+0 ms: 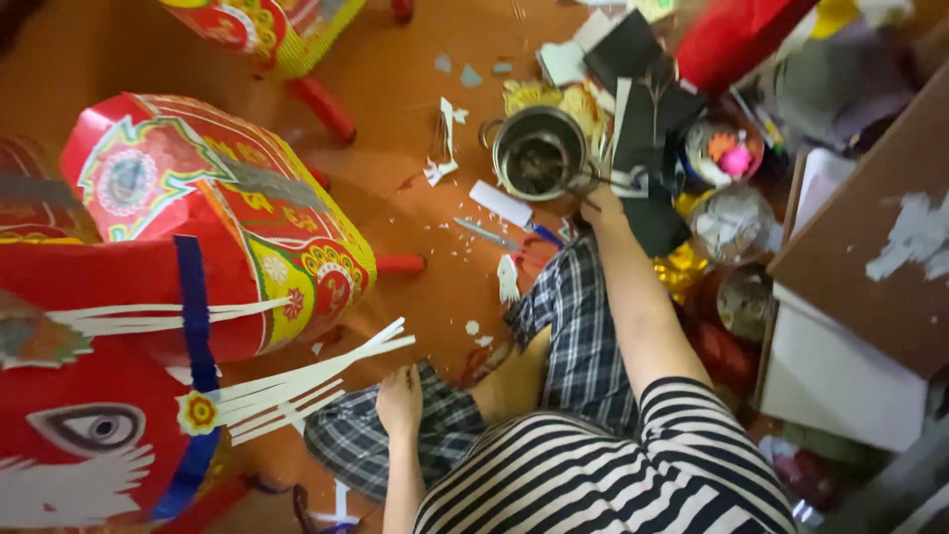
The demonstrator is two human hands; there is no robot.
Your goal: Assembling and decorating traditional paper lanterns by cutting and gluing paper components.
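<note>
My left hand [399,398] rests on my left knee over the plaid shorts [445,425] and holds nothing; the tips of white paper strips [306,381] lie just left of it. The strips fan out from a yellow paper flower [198,411] on a big red paper animal head [89,396] with a painted eye. My right hand [601,205] reaches forward to the right handle of a small metal pot [539,153], next to a pair of scissors [631,181] on black paper [647,119]. Its fingers are hidden from view.
A red and yellow patterned paper body [208,198] stands on red legs at the left. Paper scraps, a white strip [499,203] and a blue pen [494,235] litter the orange floor. Bowls, foil and a cardboard sheet [870,247] crowd the right side.
</note>
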